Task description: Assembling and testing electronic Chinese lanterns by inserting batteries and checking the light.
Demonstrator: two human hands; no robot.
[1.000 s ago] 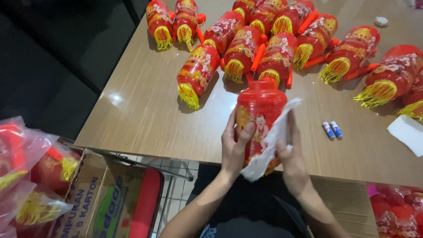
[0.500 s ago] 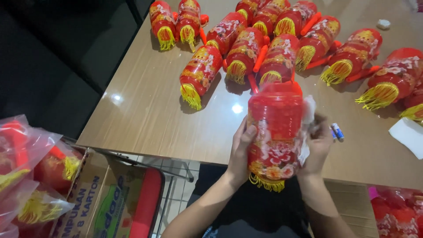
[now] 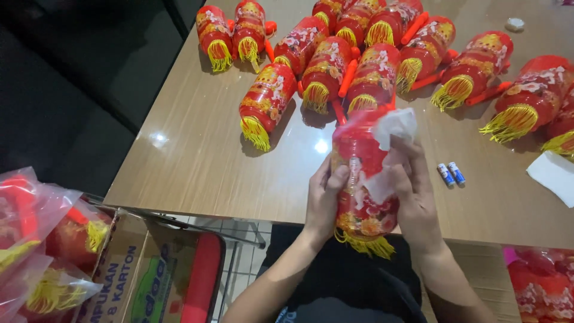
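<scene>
Wood-grain tabletop (image 3: pixel 197 155), glossy, with dark floor off its left edge; I log the contents from left to right as they read on my feed. Far left, below the edge: clear bags of red lanterns (image 3: pixel 36 239) with yellow fringe, then an open cardboard box (image 3: pixel 149 275). Upper middle: a cluster of finished lanterns (image 3: pixel 335 54) lying on their sides, fringes mostly pointing toward the wearer. Centre, near edge: left hand (image 3: pixel 323 200) wrapped around the left side of the held lantern (image 3: pixel 362 179), thumb on its face. That lantern stands roughly upright between both hands, long axis running away from the body, yellow fringe at the near, lower end. Right hand (image 3: pixel 415 197) clasps its right side and presses a white tissue (image 3: pixel 391 134) against the upper body; both hands are equally near it, each gripping. Right of that: two small batteries (image 3: pixel 451 174) side by side, more lanterns, and a white sheet (image 3: pixel 553 176) at the edge.
</scene>
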